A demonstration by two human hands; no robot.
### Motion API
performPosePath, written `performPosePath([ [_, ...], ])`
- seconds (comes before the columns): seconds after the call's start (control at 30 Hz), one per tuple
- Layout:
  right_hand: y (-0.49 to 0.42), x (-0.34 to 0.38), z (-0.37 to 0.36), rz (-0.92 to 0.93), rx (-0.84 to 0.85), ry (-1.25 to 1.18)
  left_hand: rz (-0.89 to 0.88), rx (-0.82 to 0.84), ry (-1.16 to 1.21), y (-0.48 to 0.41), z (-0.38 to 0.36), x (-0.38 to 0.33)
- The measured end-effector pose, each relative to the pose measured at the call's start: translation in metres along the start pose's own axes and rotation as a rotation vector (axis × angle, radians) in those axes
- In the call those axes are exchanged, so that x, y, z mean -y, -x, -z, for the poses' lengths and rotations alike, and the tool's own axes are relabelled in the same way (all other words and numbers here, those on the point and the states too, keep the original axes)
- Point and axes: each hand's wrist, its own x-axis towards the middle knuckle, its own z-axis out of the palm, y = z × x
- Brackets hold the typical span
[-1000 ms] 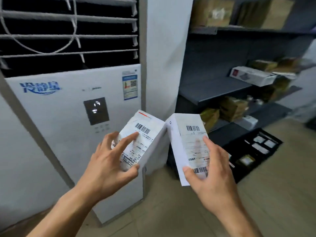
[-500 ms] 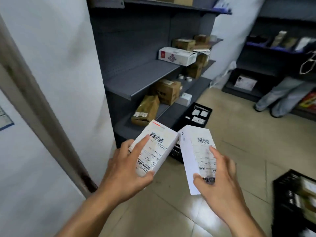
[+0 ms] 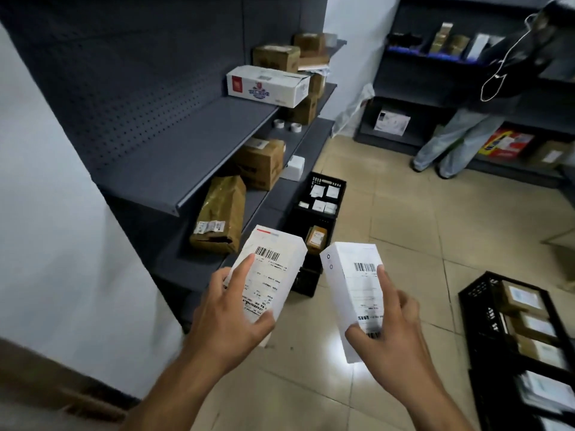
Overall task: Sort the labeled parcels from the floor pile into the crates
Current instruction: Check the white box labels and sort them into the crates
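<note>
My left hand [image 3: 228, 315] grips a white labeled parcel [image 3: 273, 269] with a red stripe at its top, thumb under the label and index finger along its left side. My right hand [image 3: 392, 331] grips a second white labeled parcel [image 3: 354, 284], barcode facing up. Both parcels are held at chest height above the tiled floor, a small gap between them. A black crate [image 3: 339, 185] by the shelf foot holds small white packets; another black crate [image 3: 317, 241] in front of it holds a brown parcel. At the right, a black crate [image 3: 476, 303] holds several brown labeled boxes.
A grey shelf unit [image 3: 186, 157] at the left carries brown cartons and a white carton [image 3: 267, 85]. A person [image 3: 466, 132] stands at a dark shelf unit [image 3: 435, 57] at the back right. White wall at my left; tiled floor between the crates.
My view has swung right from the white appliance to the shelves and floor crates. Both hands keep their parcels, now held slightly further apart.
</note>
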Motion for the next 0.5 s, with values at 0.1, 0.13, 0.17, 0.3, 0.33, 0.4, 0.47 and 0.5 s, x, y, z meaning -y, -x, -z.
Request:
performPosePath([
  [0.1, -0.043, -0.013, -0.002, -0.042, 0.016, -0.007, -0.005, 0.026, -0.017, -0.042, -0.022, -0.009],
  [0.13, -0.060, -0.018, -0.001, -0.039, 0.012, -0.009, -0.010, 0.033, -0.020, -0.057, -0.029, -0.015],
  [0.17, -0.077, -0.024, 0.001, -0.031, 0.007, -0.008, -0.015, 0.041, -0.020, -0.071, -0.037, -0.022],
  [0.3, -0.159, -0.047, 0.014, 0.053, -0.010, -0.003, 0.015, 0.049, -0.030, -0.128, -0.067, -0.063],
  [0.33, -0.181, -0.051, 0.018, 0.072, -0.006, 0.008, 0.022, 0.045, -0.042, -0.143, -0.073, -0.074],
  [0.4, -0.222, -0.056, 0.020, 0.117, 0.004, 0.029, 0.042, 0.029, -0.087, -0.171, -0.084, -0.091],
  [0.47, -0.260, -0.057, 0.020, 0.185, -0.009, 0.038, 0.067, -0.013, -0.138, -0.199, -0.092, -0.104],
  [0.5, -0.279, -0.057, 0.019, 0.209, -0.006, 0.048, 0.084, -0.030, -0.167, -0.213, -0.094, -0.108],
])
